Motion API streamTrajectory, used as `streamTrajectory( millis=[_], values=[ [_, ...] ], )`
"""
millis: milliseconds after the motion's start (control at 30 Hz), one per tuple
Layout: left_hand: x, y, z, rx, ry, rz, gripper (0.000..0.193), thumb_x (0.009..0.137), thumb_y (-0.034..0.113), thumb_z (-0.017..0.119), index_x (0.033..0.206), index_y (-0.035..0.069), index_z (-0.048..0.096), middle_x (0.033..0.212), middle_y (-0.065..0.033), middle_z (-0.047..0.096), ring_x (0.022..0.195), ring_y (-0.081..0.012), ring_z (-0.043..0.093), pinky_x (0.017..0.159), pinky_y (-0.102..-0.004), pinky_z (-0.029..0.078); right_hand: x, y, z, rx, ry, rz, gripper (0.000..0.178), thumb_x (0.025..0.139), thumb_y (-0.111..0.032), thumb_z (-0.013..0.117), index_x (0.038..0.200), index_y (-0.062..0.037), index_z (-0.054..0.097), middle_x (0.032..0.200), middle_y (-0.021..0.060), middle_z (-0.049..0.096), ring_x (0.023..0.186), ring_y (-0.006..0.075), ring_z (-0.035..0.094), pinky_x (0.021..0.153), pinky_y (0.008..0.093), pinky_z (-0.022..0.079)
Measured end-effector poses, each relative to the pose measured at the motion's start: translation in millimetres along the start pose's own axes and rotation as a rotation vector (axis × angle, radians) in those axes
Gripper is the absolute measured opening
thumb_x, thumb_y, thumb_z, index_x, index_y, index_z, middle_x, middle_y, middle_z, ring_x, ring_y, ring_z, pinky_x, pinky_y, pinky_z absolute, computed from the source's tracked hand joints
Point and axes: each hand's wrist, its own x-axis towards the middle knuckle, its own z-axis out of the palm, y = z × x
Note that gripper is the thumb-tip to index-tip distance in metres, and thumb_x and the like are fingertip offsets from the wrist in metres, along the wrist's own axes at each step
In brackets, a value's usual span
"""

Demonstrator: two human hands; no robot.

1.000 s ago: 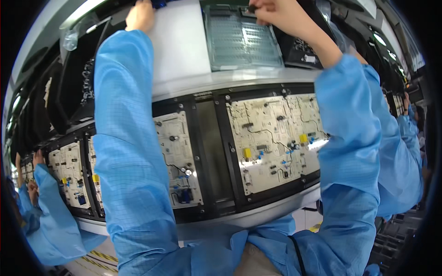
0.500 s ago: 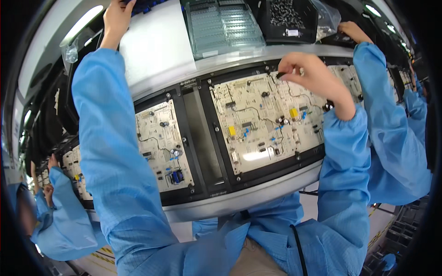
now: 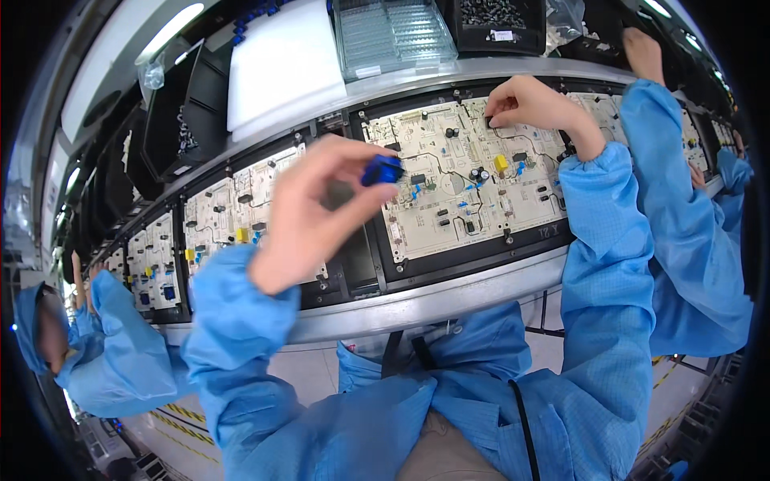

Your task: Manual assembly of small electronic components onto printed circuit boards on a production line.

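My left hand [image 3: 309, 208] pinches a blue transformer [image 3: 382, 170] between thumb and fingers, raised over the left edge of a pale circuit board [image 3: 441, 216]. That board sits in a black frame and carries yellow, blue and black parts. At its far side, my right hand [image 3: 536, 106] has its fingertips closed on a small black component [image 3: 488, 123], down at the board's surface. The fingers partly cover that component, so whether it is seated cannot be told.
More framed boards [image 3: 220, 208] line the metal-edged conveyor [image 3: 425, 289]. Beyond it are a white sheet [image 3: 285, 72], a clear plastic tray [image 3: 393, 36] and a black bin [image 3: 501, 40] of small dark parts. Co-workers' blue sleeves [image 3: 674, 168] show at both sides.
My left hand has come back from the blue parts at the far left with a blue transformer. My right hand stays at the same board spot. The boards have shifted leftward.
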Motion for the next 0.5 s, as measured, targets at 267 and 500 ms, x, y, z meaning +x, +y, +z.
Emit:
streamTrajectory(
  millis=[267, 500],
  values=[
    [-20, -27, 63, -0.324, 0.083, -0.140, 0.026, 0.081, 0.001, 0.066, 0.106, 0.001, 0.059, 0.095, -0.0062, 0.058, 0.084, -0.0098, 0.059, 0.071, -0.0216, 0.047, -3, -7, 7, -0.018, 0.017, 0.016, 0.017, 0.075, -0.005, 0.070, 0.089, 0.0029, 0.067, 0.074, 0.0070, 0.066, 0.067, 0.0112, 0.059, 0.062, 0.0254, 0.047],
    [-27, -27, 61, -0.395, 0.025, -0.232, 0.027, 0.085, -0.004, 0.057, 0.112, -0.002, 0.054, 0.106, -0.0071, 0.054, 0.101, -0.0131, 0.053, 0.087, -0.0254, 0.042, 0, -2, 4, 0.025, 0.025, 0.038, 0.018, 0.076, -0.004, 0.069, 0.092, 0.0025, 0.066, 0.083, 0.0065, 0.067, 0.074, 0.0109, 0.060, 0.066, 0.0241, 0.048]
  ],
)
